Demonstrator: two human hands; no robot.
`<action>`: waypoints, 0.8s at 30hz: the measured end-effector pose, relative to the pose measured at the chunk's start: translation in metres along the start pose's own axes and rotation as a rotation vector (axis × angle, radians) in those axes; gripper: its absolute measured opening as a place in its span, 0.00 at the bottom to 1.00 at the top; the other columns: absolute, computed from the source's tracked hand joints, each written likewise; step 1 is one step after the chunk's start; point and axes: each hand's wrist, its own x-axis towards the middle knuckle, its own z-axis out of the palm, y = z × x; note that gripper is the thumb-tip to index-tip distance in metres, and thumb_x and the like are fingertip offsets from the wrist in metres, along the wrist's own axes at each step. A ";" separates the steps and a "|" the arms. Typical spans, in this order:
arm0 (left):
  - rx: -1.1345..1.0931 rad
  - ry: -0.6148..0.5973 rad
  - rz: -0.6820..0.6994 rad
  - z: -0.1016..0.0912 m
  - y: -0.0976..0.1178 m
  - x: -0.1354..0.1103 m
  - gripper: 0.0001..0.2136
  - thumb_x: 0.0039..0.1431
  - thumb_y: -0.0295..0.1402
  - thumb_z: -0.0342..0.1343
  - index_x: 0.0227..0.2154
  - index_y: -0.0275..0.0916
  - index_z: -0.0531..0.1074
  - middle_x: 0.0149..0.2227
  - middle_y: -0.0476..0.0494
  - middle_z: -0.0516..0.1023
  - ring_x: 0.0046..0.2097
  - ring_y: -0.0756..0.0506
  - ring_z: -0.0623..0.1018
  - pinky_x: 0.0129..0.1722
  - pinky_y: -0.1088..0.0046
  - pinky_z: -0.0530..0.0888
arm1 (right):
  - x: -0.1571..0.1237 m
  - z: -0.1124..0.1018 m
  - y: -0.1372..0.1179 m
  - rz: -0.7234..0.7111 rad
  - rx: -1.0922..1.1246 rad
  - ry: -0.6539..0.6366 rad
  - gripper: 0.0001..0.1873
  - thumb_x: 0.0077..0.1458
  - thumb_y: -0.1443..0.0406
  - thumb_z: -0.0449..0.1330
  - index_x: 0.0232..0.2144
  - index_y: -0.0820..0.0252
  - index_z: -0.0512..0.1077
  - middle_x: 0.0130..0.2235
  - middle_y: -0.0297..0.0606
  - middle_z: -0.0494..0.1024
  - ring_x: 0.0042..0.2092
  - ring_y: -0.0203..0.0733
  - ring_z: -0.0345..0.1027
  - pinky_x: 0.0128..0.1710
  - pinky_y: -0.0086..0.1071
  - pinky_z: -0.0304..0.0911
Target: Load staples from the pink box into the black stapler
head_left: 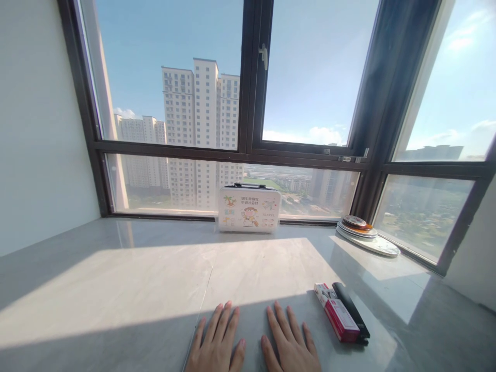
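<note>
My left hand [217, 341] lies flat on the grey marble-like sill [155, 289], fingers outstretched and holding nothing. Beside it, with a gap between the thumbs, my right hand [290, 343] also rests palm down with its fingers spread. To the right of that hand is a red and white box [341, 319], with a smaller white box [324, 292] at its far end. A black stapler [352, 311] lies alongside them on their right. Neither hand touches these items.
A white case [249, 211] with cartoon prints and a black handle stands upright against the window. Stacked round plates or discs [358, 230] sit in the right corner. Dark window frames [248, 155] border the sill, and a white wall [39, 129] rises at left.
</note>
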 end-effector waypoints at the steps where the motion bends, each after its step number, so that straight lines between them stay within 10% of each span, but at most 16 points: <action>1: 0.001 -0.010 -0.002 -0.004 0.002 -0.001 0.26 0.71 0.48 0.41 0.68 0.51 0.57 0.70 0.50 0.52 0.70 0.36 0.59 0.67 0.50 0.60 | -0.001 -0.002 0.000 -0.013 0.001 -0.008 0.32 0.64 0.50 0.47 0.68 0.44 0.57 0.70 0.27 0.49 0.71 0.57 0.44 0.68 0.60 0.45; 18: -0.042 0.027 -0.091 -0.028 0.016 0.000 0.24 0.68 0.45 0.44 0.63 0.47 0.68 0.65 0.41 0.69 0.63 0.35 0.69 0.62 0.52 0.65 | -0.005 -0.009 0.002 -0.051 0.018 -0.089 0.34 0.65 0.48 0.44 0.70 0.47 0.52 0.71 0.26 0.44 0.72 0.57 0.38 0.69 0.62 0.41; 24: -0.003 0.051 -0.042 -0.015 0.010 0.005 0.25 0.69 0.45 0.43 0.67 0.49 0.60 0.70 0.47 0.57 0.70 0.36 0.59 0.69 0.48 0.56 | -0.003 0.008 -0.002 -0.022 -0.034 0.040 0.31 0.64 0.51 0.48 0.68 0.45 0.58 0.70 0.29 0.49 0.71 0.58 0.43 0.68 0.61 0.43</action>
